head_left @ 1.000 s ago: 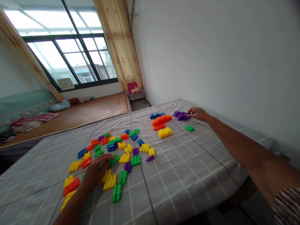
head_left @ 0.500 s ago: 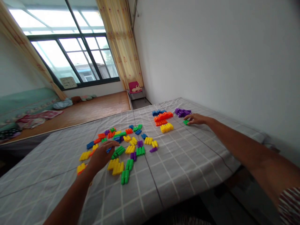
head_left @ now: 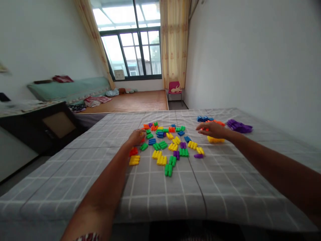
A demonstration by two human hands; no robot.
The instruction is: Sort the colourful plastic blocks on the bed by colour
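Observation:
Small ridged plastic building blocks in green, yellow, blue, orange and purple lie scattered on a grey checked cloth [head_left: 150, 187]. My left hand [head_left: 136, 138] is at the left side of this scatter, over orange pieces and close to a green block [head_left: 149, 136]; its fingers are blurred and partly hidden. Further right, my right hand [head_left: 212, 128] hovers with fingers stretched out and nothing seen in them. It covers part of the orange block group [head_left: 219, 123] and is just behind the yellow block group [head_left: 215, 139].
Beyond my right hand lie a blue block group [head_left: 204, 118] and a purple pile [head_left: 239, 126]. A white wall [head_left: 263, 60] borders the right. Behind are a bed [head_left: 140, 100], a pink chair [head_left: 174, 87] and a window; a dark cabinet [head_left: 47, 125] stands left.
The view has swung left. My right hand has left the green block beside the purple pile and come back toward the scatter. My left hand has shifted to the scatter's left edge.

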